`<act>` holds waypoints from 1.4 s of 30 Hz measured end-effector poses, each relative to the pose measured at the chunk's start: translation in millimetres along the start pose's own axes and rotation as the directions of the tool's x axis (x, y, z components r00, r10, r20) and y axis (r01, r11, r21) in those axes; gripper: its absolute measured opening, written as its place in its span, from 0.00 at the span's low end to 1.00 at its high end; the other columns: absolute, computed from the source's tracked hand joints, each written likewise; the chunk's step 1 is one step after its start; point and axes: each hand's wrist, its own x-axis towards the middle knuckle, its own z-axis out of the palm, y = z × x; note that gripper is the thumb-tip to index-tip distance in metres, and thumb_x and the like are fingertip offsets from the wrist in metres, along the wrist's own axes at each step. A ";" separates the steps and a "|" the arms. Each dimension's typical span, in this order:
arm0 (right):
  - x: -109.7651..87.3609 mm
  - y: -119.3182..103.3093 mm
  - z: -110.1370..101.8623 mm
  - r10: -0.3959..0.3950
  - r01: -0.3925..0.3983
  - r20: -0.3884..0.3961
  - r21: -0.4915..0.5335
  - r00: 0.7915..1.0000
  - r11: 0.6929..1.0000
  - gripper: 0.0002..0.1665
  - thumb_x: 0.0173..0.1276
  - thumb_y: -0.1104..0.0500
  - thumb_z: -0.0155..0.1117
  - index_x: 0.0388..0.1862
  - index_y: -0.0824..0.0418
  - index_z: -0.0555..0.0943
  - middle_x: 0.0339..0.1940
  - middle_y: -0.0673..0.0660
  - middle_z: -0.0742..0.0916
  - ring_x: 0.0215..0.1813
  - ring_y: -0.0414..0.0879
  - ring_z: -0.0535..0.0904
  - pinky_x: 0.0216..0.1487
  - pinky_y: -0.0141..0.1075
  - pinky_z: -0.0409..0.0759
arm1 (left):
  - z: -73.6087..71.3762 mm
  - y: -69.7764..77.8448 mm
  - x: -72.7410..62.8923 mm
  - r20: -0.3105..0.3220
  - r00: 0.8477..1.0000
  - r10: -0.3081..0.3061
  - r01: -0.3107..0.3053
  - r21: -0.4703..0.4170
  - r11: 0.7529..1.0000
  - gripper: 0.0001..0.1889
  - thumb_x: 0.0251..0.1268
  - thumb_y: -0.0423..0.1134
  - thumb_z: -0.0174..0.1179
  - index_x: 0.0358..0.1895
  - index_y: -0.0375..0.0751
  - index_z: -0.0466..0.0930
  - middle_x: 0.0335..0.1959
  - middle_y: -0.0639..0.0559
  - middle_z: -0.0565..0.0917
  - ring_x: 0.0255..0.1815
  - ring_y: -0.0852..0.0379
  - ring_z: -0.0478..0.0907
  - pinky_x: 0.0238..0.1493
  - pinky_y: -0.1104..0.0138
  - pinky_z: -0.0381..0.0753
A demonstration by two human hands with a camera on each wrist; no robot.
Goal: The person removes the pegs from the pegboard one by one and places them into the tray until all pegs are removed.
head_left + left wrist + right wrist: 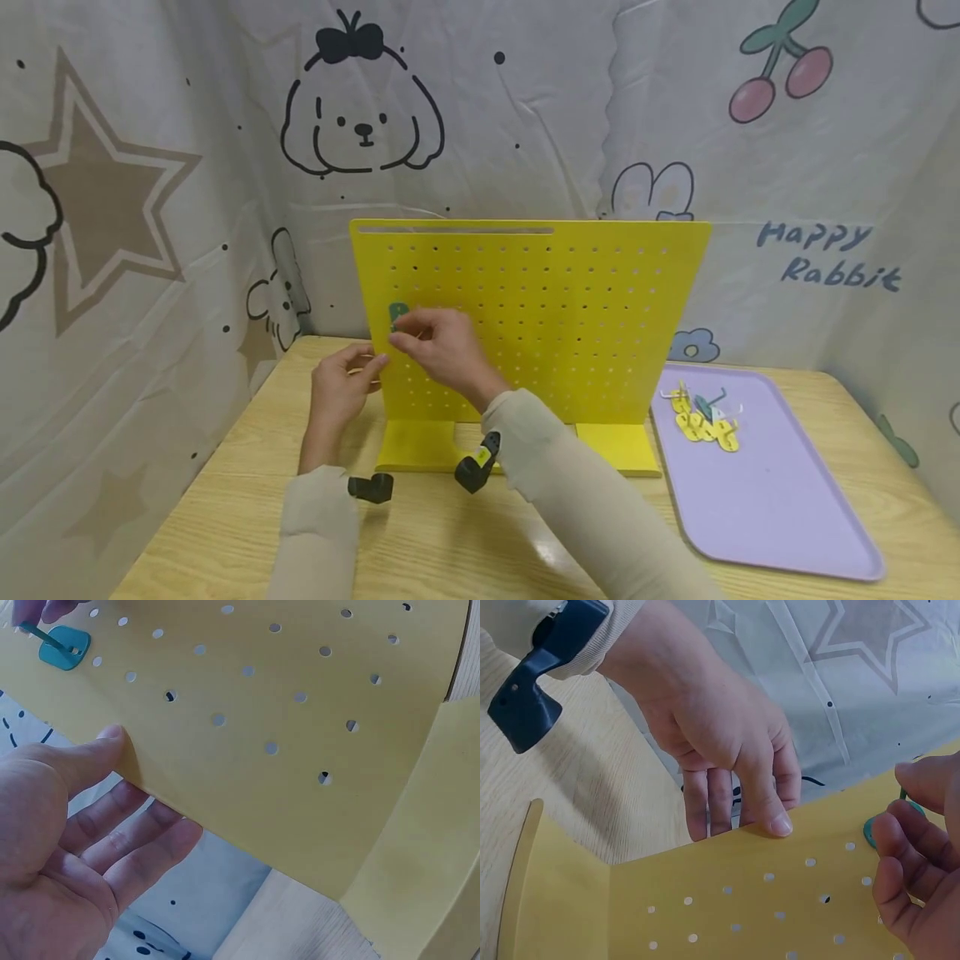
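A yellow pegboard stands upright on its two feet on the table. Near its left side, a green hook lies with its backplate flat against the perforated face. My right hand pinches the hook's protruding arm between thumb and fingers; the left wrist view shows that green hook with fingertips at its arm's end. My left hand holds the board's left edge, its thumb on the front face and the other fingers behind. Part of the hook is hidden by the right fingers in the right wrist view.
On the right of the wooden table lies a purple tray. Several yellow hooks are piled at its far left, with a green hook and some white ones among them. Behind the board hangs a printed curtain.
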 end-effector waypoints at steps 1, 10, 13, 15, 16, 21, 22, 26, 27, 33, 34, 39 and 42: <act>0.3 -0.4 0.1 -0.003 0.003 -0.003 -0.004 1.000 1.000 0.12 0.71 0.55 0.69 0.47 0.60 0.88 0.40 0.48 0.86 0.36 0.43 0.78 0.33 0.29 0.82 | 0.2 0.0 0.1 -0.002 1.000 -0.001 0.001 -0.001 1.000 0.17 0.70 0.39 0.64 0.54 0.31 0.81 0.46 0.35 0.85 0.43 0.43 0.85 0.40 0.63 0.89; 2.2 0.3 1.6 -0.047 0.047 -0.033 -0.005 0.998 0.999 0.08 0.70 0.57 0.69 0.43 0.61 0.89 0.36 0.48 0.87 0.33 0.42 0.78 0.30 0.29 0.81 | -0.2 -0.3 0.8 0.003 1.000 -0.001 0.001 -0.006 1.000 0.16 0.70 0.39 0.65 0.54 0.32 0.81 0.46 0.36 0.84 0.43 0.44 0.85 0.37 0.66 0.89; 1.5 0.4 1.3 -0.057 0.057 -0.039 -0.001 0.998 0.998 0.09 0.70 0.58 0.69 0.43 0.61 0.89 0.36 0.48 0.87 0.32 0.43 0.78 0.30 0.29 0.80 | -0.6 -0.2 0.5 0.004 1.000 -0.009 0.009 -0.007 1.000 0.16 0.70 0.39 0.65 0.54 0.32 0.81 0.46 0.37 0.84 0.43 0.44 0.85 0.37 0.66 0.88; 1.3 0.3 1.0 -0.055 0.055 -0.042 -0.002 0.998 0.998 0.09 0.70 0.58 0.69 0.44 0.61 0.89 0.35 0.49 0.87 0.32 0.44 0.77 0.29 0.29 0.79 | -0.8 -0.3 0.8 0.004 1.000 -0.008 0.008 -0.003 1.000 0.16 0.70 0.39 0.65 0.55 0.32 0.81 0.46 0.37 0.84 0.43 0.43 0.85 0.38 0.65 0.89; 1.0 0.2 1.0 -0.053 0.053 -0.042 -0.004 0.998 0.999 0.10 0.70 0.57 0.69 0.44 0.61 0.89 0.35 0.49 0.86 0.32 0.44 0.77 0.29 0.28 0.80 | -0.8 -0.5 0.9 0.005 1.000 -0.007 0.007 0.001 1.000 0.16 0.70 0.39 0.65 0.55 0.32 0.81 0.46 0.37 0.84 0.43 0.43 0.85 0.38 0.65 0.89; 0.3 1.3 2.7 -0.043 0.044 -0.049 0.011 0.998 0.999 0.10 0.70 0.57 0.69 0.44 0.61 0.89 0.36 0.48 0.87 0.33 0.44 0.77 0.30 0.29 0.80 | -0.8 -0.9 0.9 0.007 1.000 -0.006 0.006 -0.003 1.000 0.16 0.70 0.39 0.65 0.55 0.32 0.81 0.45 0.36 0.85 0.42 0.44 0.85 0.39 0.63 0.89; 0.4 1.5 3.1 -0.044 0.045 -0.051 0.013 0.998 0.999 0.09 0.70 0.58 0.69 0.44 0.61 0.89 0.36 0.48 0.87 0.32 0.43 0.78 0.30 0.29 0.81 | -0.8 -1.0 0.8 0.008 1.000 -0.008 0.008 -0.004 1.000 0.17 0.70 0.39 0.64 0.55 0.32 0.81 0.45 0.36 0.85 0.42 0.44 0.85 0.39 0.64 0.89; 1.3 2.0 4.1 -0.053 0.053 -0.055 0.010 0.997 0.999 0.09 0.70 0.58 0.69 0.44 0.61 0.89 0.36 0.48 0.87 0.32 0.42 0.78 0.30 0.29 0.81 | -0.9 -0.8 0.6 0.010 1.000 -0.015 0.015 -0.010 1.000 0.17 0.70 0.39 0.65 0.55 0.32 0.81 0.45 0.37 0.85 0.43 0.44 0.85 0.38 0.66 0.89; 1.6 1.9 4.2 -0.059 0.059 -0.056 0.005 0.997 0.998 0.09 0.70 0.58 0.69 0.43 0.61 0.89 0.36 0.48 0.88 0.32 0.42 0.78 0.30 0.29 0.81 | -0.8 -0.8 0.8 0.007 1.000 -0.015 0.015 -0.011 1.000 0.17 0.70 0.39 0.65 0.55 0.32 0.81 0.45 0.37 0.85 0.43 0.44 0.85 0.37 0.66 0.89; 0.3 1.9 4.1 -0.085 0.084 -0.061 -0.020 0.994 0.996 0.09 0.71 0.59 0.69 0.44 0.62 0.89 0.38 0.50 0.88 0.32 0.42 0.78 0.30 0.28 0.81 | 0.2 -1.4 0.1 0.003 1.000 -0.005 0.006 -0.008 1.000 0.16 0.70 0.39 0.65 0.54 0.32 0.82 0.44 0.37 0.85 0.42 0.44 0.85 0.37 0.66 0.89; -0.2 2.1 4.0 -0.087 0.086 -0.063 -0.022 0.994 0.996 0.09 0.71 0.59 0.69 0.44 0.62 0.89 0.38 0.51 0.88 0.33 0.41 0.78 0.30 0.28 0.81 | 0.3 -1.4 0.1 0.004 1.000 -0.005 0.005 -0.008 1.000 0.16 0.70 0.39 0.65 0.54 0.33 0.82 0.44 0.37 0.85 0.42 0.44 0.85 0.37 0.66 0.89; -2.5 4.1 4.8 -0.097 0.096 -0.073 -0.021 0.993 0.995 0.10 0.70 0.59 0.69 0.45 0.63 0.89 0.40 0.52 0.88 0.33 0.42 0.78 0.30 0.28 0.81 | 0.5 -2.0 0.2 0.008 1.000 0.001 -0.001 -0.002 1.000 0.15 0.70 0.39 0.65 0.53 0.33 0.82 0.44 0.38 0.85 0.42 0.45 0.85 0.37 0.65 0.89; -3.6 3.8 4.5 -0.110 0.109 -0.078 -0.025 0.991 0.994 0.09 0.71 0.59 0.69 0.45 0.63 0.89 0.39 0.51 0.88 0.33 0.41 0.78 0.31 0.27 0.81 | 0.6 -1.2 0.7 0.008 1.000 0.005 -0.005 0.000 1.000 0.15 0.70 0.39 0.65 0.53 0.33 0.82 0.44 0.38 0.85 0.42 0.45 0.85 0.37 0.65 0.89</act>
